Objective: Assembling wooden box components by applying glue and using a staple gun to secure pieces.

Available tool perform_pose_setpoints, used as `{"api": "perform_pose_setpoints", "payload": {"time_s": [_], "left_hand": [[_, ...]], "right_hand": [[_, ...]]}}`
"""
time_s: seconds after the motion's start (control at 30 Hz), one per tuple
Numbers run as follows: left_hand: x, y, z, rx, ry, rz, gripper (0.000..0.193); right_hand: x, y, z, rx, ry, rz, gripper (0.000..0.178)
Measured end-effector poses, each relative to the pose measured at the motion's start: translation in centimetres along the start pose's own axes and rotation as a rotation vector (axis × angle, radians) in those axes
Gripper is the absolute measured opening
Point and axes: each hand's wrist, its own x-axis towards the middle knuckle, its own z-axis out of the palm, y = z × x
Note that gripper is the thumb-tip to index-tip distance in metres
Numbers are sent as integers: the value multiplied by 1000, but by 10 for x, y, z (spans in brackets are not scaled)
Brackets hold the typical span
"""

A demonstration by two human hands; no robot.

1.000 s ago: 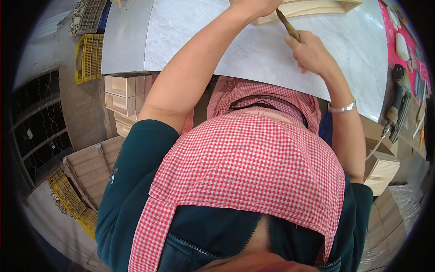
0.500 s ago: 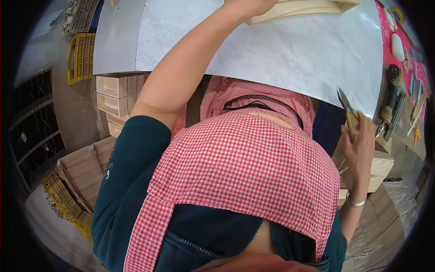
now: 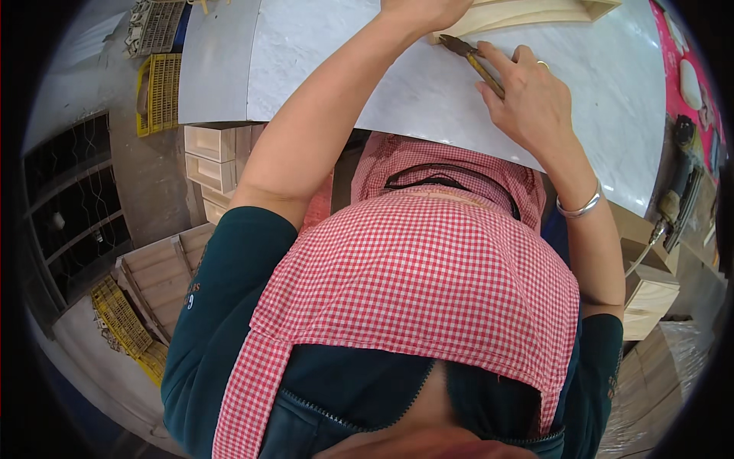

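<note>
The right hand [image 3: 531, 99] grips pliers [image 3: 485, 72] near a wooden frame [image 3: 535, 13] on the counter [image 3: 619, 99]; the left hand [image 3: 430, 11], partly cropped, adjoins it, grip indeterminable.

Red-and-white gingham apron [image 3: 420, 283] across the front, dark teal top [image 3: 348, 379] beneath, toothed zip [image 3: 419, 394] open at the neck, lettering [image 3: 190, 301] on the left sleeve [image 3: 245, 252], and there's a silver bangle [image 3: 584, 206], a gold-toned ring [image 3: 543, 64]!
</note>
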Motion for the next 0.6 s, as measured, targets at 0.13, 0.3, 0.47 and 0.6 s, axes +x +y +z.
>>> {"api": "perform_pose_setpoints", "payload": {"time_s": [0.13,0.3,0.47,0.6], "left_hand": [[28,-376,159,-450,346,-328,56],[24,-69,105,-214,9,-49,56],[-18,-12,-35,71,60,-93,55],[-19,-14,-37,65,72,-102,55]], "right_hand": [[28,-51,-28,108,31,-318,39],[12,20,1,-19,-76,-46,38],[36,3,-9,9,-63,-258,37],[46,3,-10,12,-99,-287,38]]}}
